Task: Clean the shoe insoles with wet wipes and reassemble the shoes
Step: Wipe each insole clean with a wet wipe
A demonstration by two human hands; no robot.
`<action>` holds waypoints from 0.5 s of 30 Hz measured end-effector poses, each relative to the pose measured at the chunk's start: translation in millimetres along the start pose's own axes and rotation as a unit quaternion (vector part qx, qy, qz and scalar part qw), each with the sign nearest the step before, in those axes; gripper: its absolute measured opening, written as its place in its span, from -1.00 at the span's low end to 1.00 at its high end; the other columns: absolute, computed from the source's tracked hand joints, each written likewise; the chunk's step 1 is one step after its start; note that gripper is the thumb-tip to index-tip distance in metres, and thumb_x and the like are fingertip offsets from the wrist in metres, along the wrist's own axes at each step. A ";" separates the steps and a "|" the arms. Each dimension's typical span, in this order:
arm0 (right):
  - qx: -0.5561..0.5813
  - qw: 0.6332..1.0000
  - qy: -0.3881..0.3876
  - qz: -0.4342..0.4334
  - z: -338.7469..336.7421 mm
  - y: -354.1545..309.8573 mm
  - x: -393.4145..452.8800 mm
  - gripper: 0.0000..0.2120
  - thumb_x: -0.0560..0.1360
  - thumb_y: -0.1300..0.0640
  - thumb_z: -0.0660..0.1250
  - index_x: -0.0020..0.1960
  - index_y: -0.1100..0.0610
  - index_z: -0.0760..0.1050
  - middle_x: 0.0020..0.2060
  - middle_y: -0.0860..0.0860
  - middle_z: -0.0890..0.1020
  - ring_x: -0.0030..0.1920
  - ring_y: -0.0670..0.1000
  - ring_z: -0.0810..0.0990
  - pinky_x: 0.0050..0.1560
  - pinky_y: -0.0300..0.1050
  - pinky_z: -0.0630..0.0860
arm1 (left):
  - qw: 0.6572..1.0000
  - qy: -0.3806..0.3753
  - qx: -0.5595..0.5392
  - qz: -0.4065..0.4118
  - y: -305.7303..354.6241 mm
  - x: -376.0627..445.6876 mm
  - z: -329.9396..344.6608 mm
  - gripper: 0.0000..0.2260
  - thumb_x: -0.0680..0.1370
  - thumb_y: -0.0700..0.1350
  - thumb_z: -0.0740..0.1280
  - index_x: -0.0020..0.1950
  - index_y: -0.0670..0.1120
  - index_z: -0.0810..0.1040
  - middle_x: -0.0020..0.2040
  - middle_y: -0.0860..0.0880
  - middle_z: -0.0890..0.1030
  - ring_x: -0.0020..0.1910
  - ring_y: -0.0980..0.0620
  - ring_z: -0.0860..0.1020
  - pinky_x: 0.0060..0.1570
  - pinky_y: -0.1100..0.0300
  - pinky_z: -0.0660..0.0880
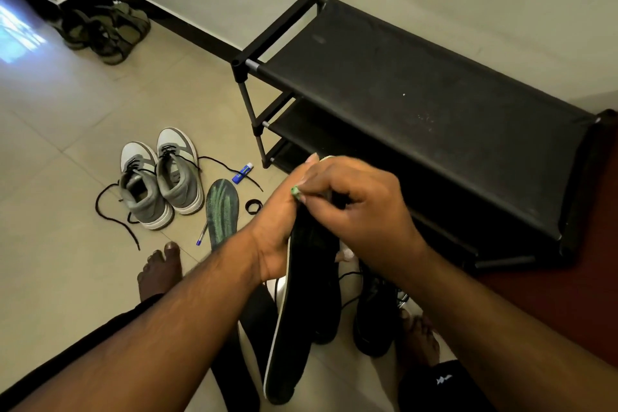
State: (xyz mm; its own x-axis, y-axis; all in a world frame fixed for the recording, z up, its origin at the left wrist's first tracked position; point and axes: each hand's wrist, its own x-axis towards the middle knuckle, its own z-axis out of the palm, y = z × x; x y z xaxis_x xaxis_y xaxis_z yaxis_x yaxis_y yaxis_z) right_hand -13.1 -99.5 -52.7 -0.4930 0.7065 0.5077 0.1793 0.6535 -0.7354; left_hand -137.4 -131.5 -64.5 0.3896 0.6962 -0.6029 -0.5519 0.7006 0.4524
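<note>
Above the floor, left hand grips a black insole; right hand pinches its top.

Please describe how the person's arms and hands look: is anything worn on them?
Both forearms are bare, with no sleeves in view. The left hand and the right hand wear no gloves. No watch, ring or bracelet shows on the visible sides. The fingernails are short.

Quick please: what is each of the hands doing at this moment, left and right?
Left hand: holds the black insole near its upper end.
Right hand: fingers curled, pinching the top of the same insole; whether it holds a wipe cannot be told.
</note>
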 end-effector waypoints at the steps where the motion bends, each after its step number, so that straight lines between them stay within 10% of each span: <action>1: -0.003 1.000 -0.014 -0.008 2.8 -1.0 -1.6 -0.94 0.36 0.44 0.44 -0.19 0.33 0.62 -0.21 0.12 0.66 -0.16 0.04 0.64 -0.10 -0.01 0.58 | 1.000 0.009 -0.006 -0.012 1.9 -0.5 -2.4 -0.44 0.49 0.36 0.23 -0.18 -0.12 0.69 -0.27 -0.09 0.62 -0.23 -0.01 0.60 -0.10 0.12 0.49; 7: 0.015 0.994 -0.103 -0.030 11.3 -3.6 -9.2 -0.92 0.37 0.42 0.44 -0.18 0.29 0.62 -0.19 0.10 0.66 -0.13 -0.02 0.63 -0.03 -0.17 0.56 | 0.998 0.036 -0.046 0.021 13.4 -2.1 -10.0 -0.38 0.45 0.36 0.28 0.28 -0.08 0.56 -0.18 -0.10 0.56 -0.24 0.01 0.58 -0.14 0.16 0.56; 15: -0.009 0.998 -0.056 0.001 10.5 0.8 -9.6 -0.95 0.39 0.39 0.44 -0.17 0.30 0.61 -0.20 0.10 0.64 -0.14 0.00 0.61 -0.02 -0.15 0.55 | 0.992 0.045 -0.086 0.082 9.1 2.5 -5.5 -0.47 0.49 0.36 0.23 0.15 -0.05 0.59 -0.14 -0.09 0.56 -0.22 0.01 0.60 -0.13 0.18 0.57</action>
State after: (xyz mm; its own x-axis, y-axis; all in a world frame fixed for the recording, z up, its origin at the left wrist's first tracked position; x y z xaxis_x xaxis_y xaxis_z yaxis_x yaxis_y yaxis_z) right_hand -17.2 -108.6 -62.9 -0.5844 0.6738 0.4522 0.1951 0.6576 -0.7277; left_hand -145.5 -124.2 -65.5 0.2213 0.7758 -0.5909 -0.7222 0.5375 0.4354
